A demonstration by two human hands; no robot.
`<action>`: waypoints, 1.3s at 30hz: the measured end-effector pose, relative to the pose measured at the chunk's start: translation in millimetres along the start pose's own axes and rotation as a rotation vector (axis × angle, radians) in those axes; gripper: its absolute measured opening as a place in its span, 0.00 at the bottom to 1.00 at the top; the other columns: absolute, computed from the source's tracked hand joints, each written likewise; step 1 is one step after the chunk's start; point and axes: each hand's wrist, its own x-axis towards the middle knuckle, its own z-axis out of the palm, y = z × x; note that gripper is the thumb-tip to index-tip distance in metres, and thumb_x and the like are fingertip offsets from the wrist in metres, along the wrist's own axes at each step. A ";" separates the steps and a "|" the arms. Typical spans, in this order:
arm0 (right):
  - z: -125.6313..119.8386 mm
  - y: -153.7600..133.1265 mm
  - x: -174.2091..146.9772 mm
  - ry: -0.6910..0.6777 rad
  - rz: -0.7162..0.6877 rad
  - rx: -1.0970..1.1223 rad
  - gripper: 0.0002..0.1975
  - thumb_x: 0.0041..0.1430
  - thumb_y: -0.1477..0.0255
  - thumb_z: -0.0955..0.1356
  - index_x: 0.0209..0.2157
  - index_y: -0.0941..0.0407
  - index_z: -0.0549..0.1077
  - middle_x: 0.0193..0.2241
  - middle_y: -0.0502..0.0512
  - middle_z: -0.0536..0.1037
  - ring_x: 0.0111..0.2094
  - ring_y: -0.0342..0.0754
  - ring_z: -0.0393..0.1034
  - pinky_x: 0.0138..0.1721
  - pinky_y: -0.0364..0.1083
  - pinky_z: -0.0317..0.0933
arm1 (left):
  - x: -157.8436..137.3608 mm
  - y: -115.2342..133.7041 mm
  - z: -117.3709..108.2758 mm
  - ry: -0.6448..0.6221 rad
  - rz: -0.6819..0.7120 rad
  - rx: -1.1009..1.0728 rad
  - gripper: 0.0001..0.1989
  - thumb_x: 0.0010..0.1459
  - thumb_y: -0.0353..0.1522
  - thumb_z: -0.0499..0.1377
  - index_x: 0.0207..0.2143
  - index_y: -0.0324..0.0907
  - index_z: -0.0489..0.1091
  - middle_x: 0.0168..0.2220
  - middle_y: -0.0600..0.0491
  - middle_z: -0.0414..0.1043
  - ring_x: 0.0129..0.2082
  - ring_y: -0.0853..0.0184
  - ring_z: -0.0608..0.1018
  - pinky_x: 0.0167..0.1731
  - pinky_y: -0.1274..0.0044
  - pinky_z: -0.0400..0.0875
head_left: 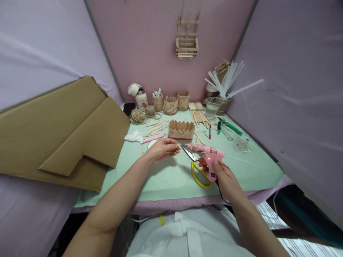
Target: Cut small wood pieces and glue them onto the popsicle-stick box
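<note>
My right hand grips a pink glue gun by its handle, with a small light glowing on its side and a clear glue stick out the back. Its nozzle points left toward my left hand. The fingers of that hand are bent together in a pinch near the nozzle tip; whatever they hold is too small to make out. Under the glue gun lie scissors with yellow handles. Just beyond both hands stands a small box with a zigzag rim and a red band at its base.
Wooden sticks and twine balls lie farther back, near decorated cups and a clear water cup. Green-handled pliers rest at right. A large cardboard sheet leans at left. A stick rack hangs behind.
</note>
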 end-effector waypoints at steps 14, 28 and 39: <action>3.4 -7.1 -1.2 -0.032 -0.016 -0.059 0.24 0.60 0.54 0.57 0.36 0.58 0.74 0.30 0.54 0.74 0.31 0.46 0.65 0.34 0.42 0.58 | 0.6 -1.5 -1.2 -0.025 -0.033 0.026 0.15 0.39 0.34 0.69 0.29 0.36 0.71 0.27 0.51 0.74 0.27 0.72 0.75 0.33 0.78 0.69; 4.0 -7.7 -1.8 -0.028 -0.020 -0.051 0.23 0.61 0.55 0.57 0.35 0.57 0.74 0.30 0.53 0.74 0.31 0.45 0.65 0.34 0.42 0.57 | 0.0 -0.6 0.0 -0.026 -0.039 0.040 0.16 0.38 0.34 0.69 0.29 0.36 0.70 0.27 0.51 0.74 0.27 0.73 0.75 0.32 0.79 0.70; 3.3 -7.8 -2.6 -0.003 0.009 -0.093 0.24 0.60 0.53 0.57 0.36 0.57 0.74 0.29 0.54 0.74 0.30 0.46 0.65 0.32 0.42 0.59 | 0.9 -0.6 -1.4 -0.040 -0.034 0.060 0.14 0.40 0.34 0.68 0.29 0.37 0.71 0.27 0.51 0.73 0.28 0.73 0.75 0.33 0.78 0.69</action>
